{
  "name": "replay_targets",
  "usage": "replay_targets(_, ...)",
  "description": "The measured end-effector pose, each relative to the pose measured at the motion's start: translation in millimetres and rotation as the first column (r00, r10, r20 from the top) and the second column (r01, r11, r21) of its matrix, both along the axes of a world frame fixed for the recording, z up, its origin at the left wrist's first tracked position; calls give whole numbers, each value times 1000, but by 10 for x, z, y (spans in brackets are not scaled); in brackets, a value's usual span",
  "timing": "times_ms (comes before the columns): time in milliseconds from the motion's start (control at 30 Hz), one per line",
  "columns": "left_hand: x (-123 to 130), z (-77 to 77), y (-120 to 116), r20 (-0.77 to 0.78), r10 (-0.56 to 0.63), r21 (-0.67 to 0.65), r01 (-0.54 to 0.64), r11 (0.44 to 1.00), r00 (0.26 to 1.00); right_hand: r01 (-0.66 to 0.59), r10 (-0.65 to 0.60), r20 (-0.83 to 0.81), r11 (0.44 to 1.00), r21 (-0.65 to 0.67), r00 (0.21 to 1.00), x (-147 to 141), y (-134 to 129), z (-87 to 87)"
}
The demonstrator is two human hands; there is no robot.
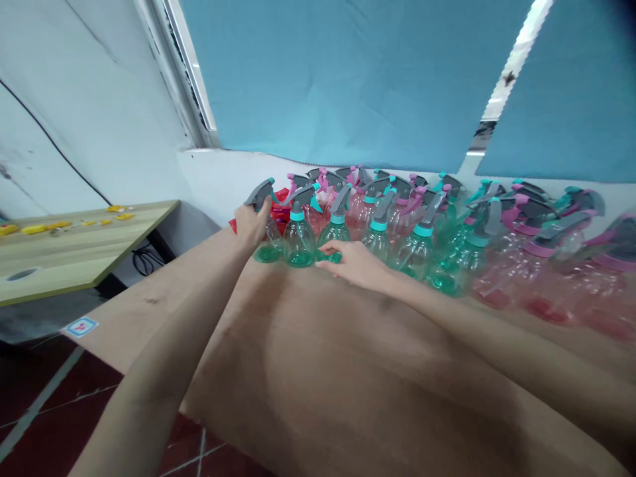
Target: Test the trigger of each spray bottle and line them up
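My left hand is closed around the neck of a green spray bottle with a grey and turquoise trigger head, at the left end of the row. Beside it stands another green spray bottle, upright on the wooden table. My right hand is in front of a third green spray bottle, its thumb and index finger apart and nothing visible between them. Whether its fingertips touch that bottle, I cannot tell.
Several green and pink spray bottles crowd the table along the wall to the right. Red plastic lies behind the left bottles. A separate desk with yellow items stands at left. Blue sheeting covers the window.
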State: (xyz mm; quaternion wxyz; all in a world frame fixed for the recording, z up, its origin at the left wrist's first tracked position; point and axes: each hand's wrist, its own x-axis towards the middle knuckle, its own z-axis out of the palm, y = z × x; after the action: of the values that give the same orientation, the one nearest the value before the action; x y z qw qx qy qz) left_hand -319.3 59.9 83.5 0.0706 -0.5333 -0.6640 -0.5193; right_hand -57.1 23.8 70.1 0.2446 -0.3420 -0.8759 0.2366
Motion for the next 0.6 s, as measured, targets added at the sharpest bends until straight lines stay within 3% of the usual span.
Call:
replay_targets(167,7,5,-10,-30,104,31,-103,994,994,-22,20,36,999,30,999,62,-42,3)
replay_targets(600,-46,50,-143,-46,79,-115,-84,990,996,-42,38,59,997,66,998,319,-178,58)
